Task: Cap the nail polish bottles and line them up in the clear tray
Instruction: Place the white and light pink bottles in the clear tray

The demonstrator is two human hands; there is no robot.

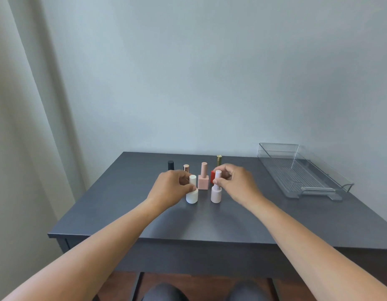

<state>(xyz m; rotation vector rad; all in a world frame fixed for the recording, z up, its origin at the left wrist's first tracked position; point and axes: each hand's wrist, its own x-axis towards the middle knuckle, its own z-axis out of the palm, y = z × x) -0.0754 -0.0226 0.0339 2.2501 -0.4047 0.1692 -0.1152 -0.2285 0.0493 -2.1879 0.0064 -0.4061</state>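
Our left hand (pixel 171 187) has a narrow grip on the white round nail polish bottle (pixel 191 195), thumb in front and fingers behind, where its white cylinder cap (pixel 192 179) meets the body. The bottle stands upright on the dark grey surface (pixel 210 222).

Our right hand (pixel 237 181) pinches the pale pink ribbed cap (pixel 218 174) above the pale pink round bottle (pixel 216 194), which is upright just right of the white one. We cannot tell whether the cap is fully seated.

Between and behind the two stands the pink square bottle with a tall pink cap (pixel 203 178), untouched. The red bottle (pixel 212 175) sits behind the right hand, mostly hidden. Further back are a gold cap (pixel 219 160), a rose-gold cap (pixel 186 168) and a black cap (pixel 170 165); their bottles are hidden or unclear.

The clear ribbed plastic tray (pixel 305 177) lies at the right rear of the surface, well apart from all the bottles.
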